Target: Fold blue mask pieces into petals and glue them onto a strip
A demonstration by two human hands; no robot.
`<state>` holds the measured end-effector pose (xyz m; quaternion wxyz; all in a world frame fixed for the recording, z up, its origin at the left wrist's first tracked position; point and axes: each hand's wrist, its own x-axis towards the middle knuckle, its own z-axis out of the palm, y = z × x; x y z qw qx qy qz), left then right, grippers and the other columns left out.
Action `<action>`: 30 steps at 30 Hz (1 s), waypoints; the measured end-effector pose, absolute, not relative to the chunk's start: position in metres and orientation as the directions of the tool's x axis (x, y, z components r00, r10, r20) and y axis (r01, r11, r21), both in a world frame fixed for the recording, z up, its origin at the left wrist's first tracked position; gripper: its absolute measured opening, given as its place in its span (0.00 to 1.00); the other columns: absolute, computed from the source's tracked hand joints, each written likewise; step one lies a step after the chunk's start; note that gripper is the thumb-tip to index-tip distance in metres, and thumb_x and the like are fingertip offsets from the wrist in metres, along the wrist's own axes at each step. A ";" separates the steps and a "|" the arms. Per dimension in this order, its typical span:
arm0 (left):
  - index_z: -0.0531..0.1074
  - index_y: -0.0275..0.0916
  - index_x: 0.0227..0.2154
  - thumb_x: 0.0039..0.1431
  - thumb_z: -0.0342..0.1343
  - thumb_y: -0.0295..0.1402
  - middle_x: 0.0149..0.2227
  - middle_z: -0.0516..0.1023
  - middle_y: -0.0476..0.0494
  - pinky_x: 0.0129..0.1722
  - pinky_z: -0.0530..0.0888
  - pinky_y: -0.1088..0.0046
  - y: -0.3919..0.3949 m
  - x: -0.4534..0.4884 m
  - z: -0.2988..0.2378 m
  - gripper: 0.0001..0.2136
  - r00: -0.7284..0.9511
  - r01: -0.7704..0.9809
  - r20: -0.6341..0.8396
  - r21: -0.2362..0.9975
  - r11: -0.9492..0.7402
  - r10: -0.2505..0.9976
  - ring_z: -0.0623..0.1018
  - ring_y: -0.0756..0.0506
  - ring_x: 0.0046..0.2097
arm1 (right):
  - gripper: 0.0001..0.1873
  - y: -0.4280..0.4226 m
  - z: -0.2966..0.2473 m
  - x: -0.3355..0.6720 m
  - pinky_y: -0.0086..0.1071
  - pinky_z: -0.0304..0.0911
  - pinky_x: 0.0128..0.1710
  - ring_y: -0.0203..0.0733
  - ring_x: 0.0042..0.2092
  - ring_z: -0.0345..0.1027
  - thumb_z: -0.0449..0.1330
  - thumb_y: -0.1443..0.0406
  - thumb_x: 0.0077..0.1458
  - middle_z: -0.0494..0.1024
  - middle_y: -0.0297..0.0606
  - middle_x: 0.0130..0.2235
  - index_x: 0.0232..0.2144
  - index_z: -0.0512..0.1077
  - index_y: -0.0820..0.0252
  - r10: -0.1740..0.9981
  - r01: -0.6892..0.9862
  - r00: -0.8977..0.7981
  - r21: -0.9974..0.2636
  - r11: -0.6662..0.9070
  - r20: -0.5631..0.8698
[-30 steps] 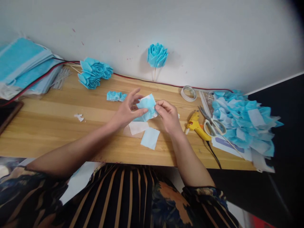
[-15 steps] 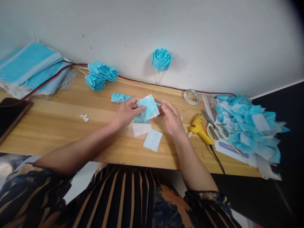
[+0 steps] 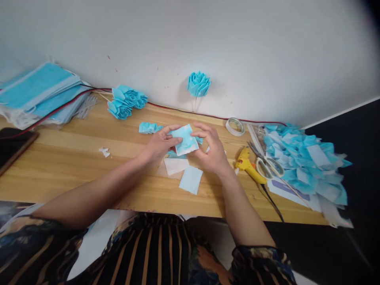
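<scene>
Pinched in my left hand (image 3: 160,143) is a light blue fabric square (image 3: 186,140) with whitish patches on its face. The thumb lies on its front at the left edge. My right hand (image 3: 212,148) grips the same square by its right side, fingertips at the upper edge and thumb near the lower corner. Under the hands, a white square (image 3: 176,165) and a pale blue square (image 3: 190,180) lie on the wooden table (image 3: 133,184). A folded blue strip (image 3: 148,127) rests just beyond my left hand, partly hidden.
Blue fabric flowers (image 3: 126,101) lie at the back left; another flower (image 3: 198,84) stands by the wall. Masks (image 3: 41,89) and a phone (image 3: 16,146) are left. Rightward are a tape roll (image 3: 235,126), yellow glue gun (image 3: 247,163), scissors (image 3: 268,164) and piled blue pieces (image 3: 308,158).
My right hand's fingers have spread and shifted onto the square's right side. The square has turned slightly between the hands. The view has tilted up a little.
</scene>
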<state>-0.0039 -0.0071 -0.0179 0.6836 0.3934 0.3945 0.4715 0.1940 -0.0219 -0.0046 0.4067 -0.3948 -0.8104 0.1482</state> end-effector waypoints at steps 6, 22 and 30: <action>0.71 0.39 0.54 0.52 0.66 0.36 0.33 0.80 0.47 0.37 0.74 0.70 -0.009 -0.005 -0.017 0.26 0.295 -0.221 -0.136 0.953 0.206 0.946 0.79 0.47 0.34 | 0.10 -0.021 0.000 0.198 0.53 0.59 0.61 0.50 0.61 0.64 0.64 0.70 0.51 0.76 0.34 0.54 0.33 0.73 0.48 0.721 0.438 -0.396 -0.573 0.693 0.569; 0.78 0.37 0.35 0.52 0.60 0.59 0.38 0.84 0.36 0.48 0.75 0.61 -0.012 0.002 -0.016 0.26 0.525 -0.357 -0.099 0.876 0.324 0.845 0.82 0.38 0.45 | 0.20 -0.023 0.000 0.195 0.32 0.66 0.37 0.37 0.34 0.71 0.63 0.63 0.55 0.78 0.30 0.33 0.51 0.71 0.55 0.948 0.330 -0.182 -0.892 0.309 0.261; 0.73 0.37 0.30 0.48 0.68 0.38 0.30 0.80 0.48 0.43 0.76 0.66 -0.015 -0.001 -0.019 0.12 0.342 -0.265 -0.102 0.943 0.200 0.934 0.80 0.47 0.33 | 0.29 -0.027 0.005 0.195 0.34 0.65 0.37 0.39 0.32 0.68 0.62 0.64 0.56 0.75 0.28 0.30 0.60 0.67 0.49 0.931 0.483 -0.170 -0.796 0.365 0.323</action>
